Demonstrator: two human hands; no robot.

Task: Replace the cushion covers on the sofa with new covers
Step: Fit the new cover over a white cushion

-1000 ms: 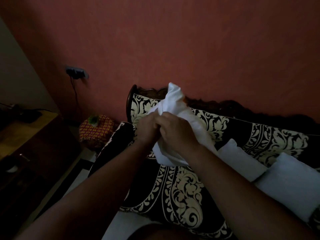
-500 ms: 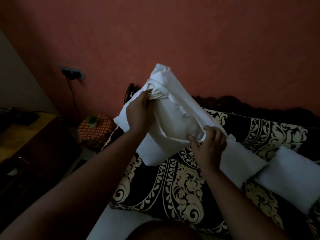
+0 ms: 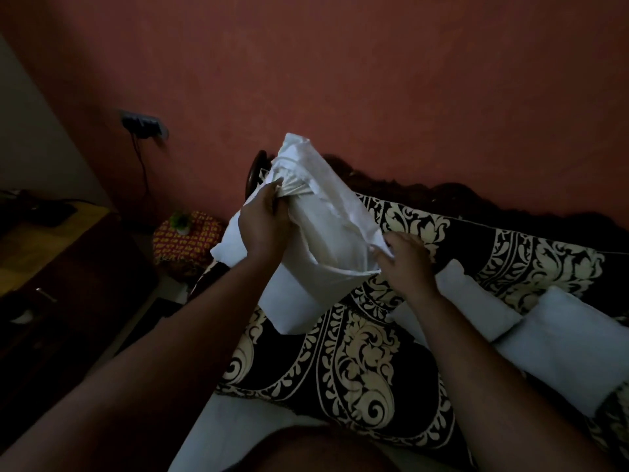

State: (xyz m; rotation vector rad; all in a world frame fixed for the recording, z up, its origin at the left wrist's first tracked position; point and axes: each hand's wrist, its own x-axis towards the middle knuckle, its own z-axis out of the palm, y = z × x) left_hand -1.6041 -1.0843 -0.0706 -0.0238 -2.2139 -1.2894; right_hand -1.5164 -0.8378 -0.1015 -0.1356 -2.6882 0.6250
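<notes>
Dim, underexposed, wide-angle edge distortion.

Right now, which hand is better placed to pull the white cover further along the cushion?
The right hand: it pinches the white cover's open edge, while the left hand grips bunched cloth, steadying it.

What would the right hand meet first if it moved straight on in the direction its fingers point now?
The right hand points up and left, gripping the white cover at its edge. Going on, it would likely press into that cover and the cushion inside it first; depth is unclear.

white cushion cover (image 3: 323,240), black-and-cream floral sofa (image 3: 350,362), terracotta-red wall (image 3: 374,80).
</notes>
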